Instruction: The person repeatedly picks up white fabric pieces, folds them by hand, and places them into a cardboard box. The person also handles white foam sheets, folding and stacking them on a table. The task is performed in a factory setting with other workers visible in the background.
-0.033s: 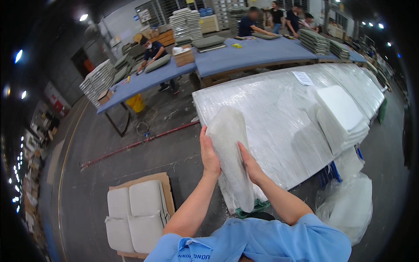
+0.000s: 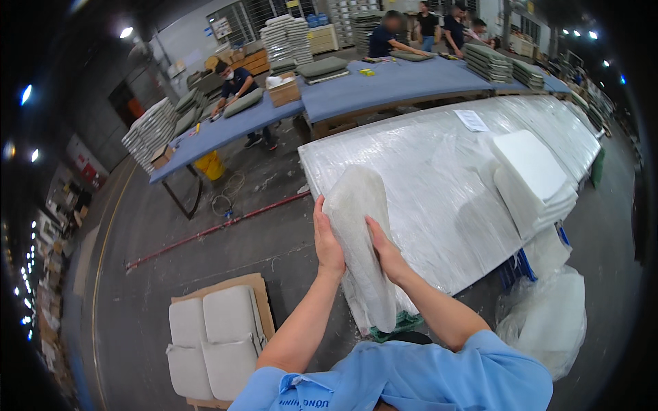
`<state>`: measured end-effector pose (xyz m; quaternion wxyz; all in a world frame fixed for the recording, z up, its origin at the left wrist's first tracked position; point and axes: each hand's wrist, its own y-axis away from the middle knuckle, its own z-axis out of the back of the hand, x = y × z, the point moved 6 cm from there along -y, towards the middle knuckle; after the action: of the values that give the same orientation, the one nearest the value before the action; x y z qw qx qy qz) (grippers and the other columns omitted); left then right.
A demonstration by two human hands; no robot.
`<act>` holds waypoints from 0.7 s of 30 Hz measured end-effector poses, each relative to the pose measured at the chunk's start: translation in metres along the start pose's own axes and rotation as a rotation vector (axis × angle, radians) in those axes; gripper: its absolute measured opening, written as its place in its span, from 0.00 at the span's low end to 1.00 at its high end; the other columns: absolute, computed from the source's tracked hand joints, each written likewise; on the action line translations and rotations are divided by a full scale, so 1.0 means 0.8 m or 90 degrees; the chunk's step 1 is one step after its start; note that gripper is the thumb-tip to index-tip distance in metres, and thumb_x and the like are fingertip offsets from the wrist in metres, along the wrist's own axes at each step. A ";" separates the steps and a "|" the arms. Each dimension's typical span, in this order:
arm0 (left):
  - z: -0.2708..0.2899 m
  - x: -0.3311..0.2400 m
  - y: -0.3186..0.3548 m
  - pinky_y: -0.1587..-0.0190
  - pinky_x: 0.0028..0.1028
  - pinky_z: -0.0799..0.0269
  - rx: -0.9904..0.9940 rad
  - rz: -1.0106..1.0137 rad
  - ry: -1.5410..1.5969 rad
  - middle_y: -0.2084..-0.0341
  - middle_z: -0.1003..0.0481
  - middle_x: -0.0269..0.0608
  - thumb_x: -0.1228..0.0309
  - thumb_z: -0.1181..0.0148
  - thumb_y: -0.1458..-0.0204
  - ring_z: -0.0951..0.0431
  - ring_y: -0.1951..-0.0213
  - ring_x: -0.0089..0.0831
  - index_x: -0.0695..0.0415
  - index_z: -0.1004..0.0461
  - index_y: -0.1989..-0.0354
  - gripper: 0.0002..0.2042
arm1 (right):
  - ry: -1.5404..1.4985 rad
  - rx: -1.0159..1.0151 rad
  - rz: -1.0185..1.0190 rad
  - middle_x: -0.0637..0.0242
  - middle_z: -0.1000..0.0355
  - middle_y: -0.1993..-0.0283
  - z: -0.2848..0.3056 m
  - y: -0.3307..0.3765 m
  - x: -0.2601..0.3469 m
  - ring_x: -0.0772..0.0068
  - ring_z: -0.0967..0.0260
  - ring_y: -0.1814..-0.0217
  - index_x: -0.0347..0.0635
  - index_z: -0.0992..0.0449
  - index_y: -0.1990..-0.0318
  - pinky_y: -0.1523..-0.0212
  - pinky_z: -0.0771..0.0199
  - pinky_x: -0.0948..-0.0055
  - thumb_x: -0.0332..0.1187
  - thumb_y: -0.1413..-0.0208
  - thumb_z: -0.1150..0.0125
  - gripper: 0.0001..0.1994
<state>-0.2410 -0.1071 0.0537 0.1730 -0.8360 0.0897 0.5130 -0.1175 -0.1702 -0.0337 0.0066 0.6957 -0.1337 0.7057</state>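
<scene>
A pale grey-white seat cushion (image 2: 358,205) stands on edge between my palms, over the near left end of a table covered in clear plastic film (image 2: 445,226). My left hand (image 2: 330,241) presses along its left face, fingers pointing away from me. Against the right face lies my right hand (image 2: 385,251), its fingers stretched along the fabric. The cushion's lower end comes close to my blue shirt. Farther right on the film sits a stack of white foam pads (image 2: 531,164).
Light cushions (image 2: 229,312) lie on cardboard on the floor at left. A plastic bag with white material (image 2: 548,329) stands at right. Beyond runs a long blue-topped table (image 2: 397,85) with green-grey cushions and several people. A red pipe (image 2: 219,227) crosses the floor.
My right hand has slid slightly up and left along the cushion. The whole view has shifted a little; my left hand keeps its hold.
</scene>
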 end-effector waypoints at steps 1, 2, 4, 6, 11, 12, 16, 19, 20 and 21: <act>-0.016 0.004 -0.003 0.27 0.36 0.45 0.017 0.012 0.006 0.26 0.44 0.44 0.44 0.64 0.28 0.41 0.28 0.38 0.49 0.50 0.22 0.33 | 0.038 -0.038 0.010 0.56 0.60 0.16 0.011 -0.010 0.008 0.61 0.66 0.14 0.42 0.53 0.20 0.19 0.68 0.65 0.54 0.24 0.67 0.34; -0.027 0.009 -0.010 0.27 0.36 0.45 0.028 0.015 -0.001 0.26 0.44 0.44 0.44 0.65 0.28 0.41 0.28 0.38 0.49 0.51 0.22 0.33 | 0.074 -0.070 0.020 0.56 0.61 0.16 0.020 -0.019 0.014 0.61 0.66 0.14 0.41 0.53 0.21 0.19 0.68 0.65 0.54 0.24 0.67 0.34; -0.028 0.016 -0.029 0.27 0.36 0.45 0.031 0.011 -0.026 0.27 0.44 0.45 0.44 0.66 0.27 0.40 0.29 0.39 0.49 0.53 0.21 0.32 | 0.068 -0.087 0.020 0.57 0.59 0.16 0.022 -0.037 0.029 0.61 0.66 0.14 0.41 0.53 0.21 0.19 0.67 0.65 0.56 0.24 0.67 0.35; -0.026 0.017 -0.045 0.27 0.36 0.45 0.034 -0.005 -0.052 0.27 0.43 0.47 0.44 0.67 0.27 0.40 0.29 0.39 0.50 0.51 0.22 0.33 | -0.006 -0.066 -0.001 0.59 0.57 0.17 0.022 -0.052 0.037 0.61 0.64 0.15 0.41 0.51 0.21 0.19 0.65 0.65 0.57 0.25 0.66 0.36; -0.012 0.008 -0.066 0.27 0.38 0.47 0.073 -0.214 -0.251 0.28 0.41 0.51 0.56 0.60 0.30 0.40 0.28 0.44 0.56 0.47 0.25 0.29 | -0.028 0.039 -0.031 0.58 0.55 0.17 0.039 -0.054 0.055 0.60 0.62 0.15 0.44 0.52 0.20 0.19 0.62 0.65 0.55 0.25 0.65 0.35; -0.004 0.005 -0.068 0.27 0.39 0.48 0.082 -0.260 -0.306 0.28 0.41 0.52 0.59 0.58 0.30 0.41 0.28 0.45 0.57 0.47 0.26 0.28 | -0.037 0.079 -0.039 0.58 0.55 0.17 0.038 -0.047 0.060 0.60 0.62 0.15 0.44 0.52 0.20 0.20 0.62 0.66 0.56 0.26 0.63 0.35; -0.021 -0.017 -0.052 0.28 0.41 0.46 0.170 -0.354 -0.360 0.35 0.31 0.54 0.67 0.49 0.39 0.36 0.31 0.47 0.62 0.34 0.37 0.22 | 0.005 0.177 -0.125 0.53 0.55 0.17 0.076 0.014 0.076 0.57 0.59 0.16 0.43 0.56 0.20 0.20 0.57 0.64 0.56 0.36 0.41 0.46; -0.029 -0.032 -0.044 0.31 0.41 0.41 0.173 -0.385 -0.374 0.41 0.26 0.53 0.67 0.48 0.40 0.30 0.36 0.49 0.64 0.27 0.45 0.18 | 0.219 0.199 0.024 0.47 0.55 0.18 0.061 0.069 0.086 0.51 0.55 0.17 0.40 0.56 0.20 0.22 0.52 0.61 0.54 0.46 0.29 0.54; -0.029 -0.033 -0.039 0.33 0.41 0.39 0.144 -0.394 -0.392 0.43 0.25 0.53 0.66 0.48 0.40 0.28 0.39 0.49 0.64 0.26 0.46 0.18 | 0.264 0.164 0.031 0.45 0.55 0.19 0.052 0.087 0.089 0.48 0.54 0.18 0.39 0.55 0.21 0.22 0.50 0.60 0.53 0.47 0.27 0.54; -0.035 -0.032 -0.036 0.34 0.41 0.36 0.121 -0.405 -0.400 0.45 0.24 0.53 0.66 0.48 0.40 0.26 0.41 0.49 0.64 0.26 0.47 0.17 | 0.316 0.119 0.037 0.42 0.56 0.19 0.052 0.102 0.092 0.46 0.53 0.19 0.37 0.53 0.22 0.23 0.48 0.58 0.53 0.48 0.26 0.55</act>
<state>-0.2201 -0.0922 0.0941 0.4169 -0.6060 -0.1813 0.6528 -0.0952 -0.2698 0.0240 -0.0449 0.4947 -0.0821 0.8640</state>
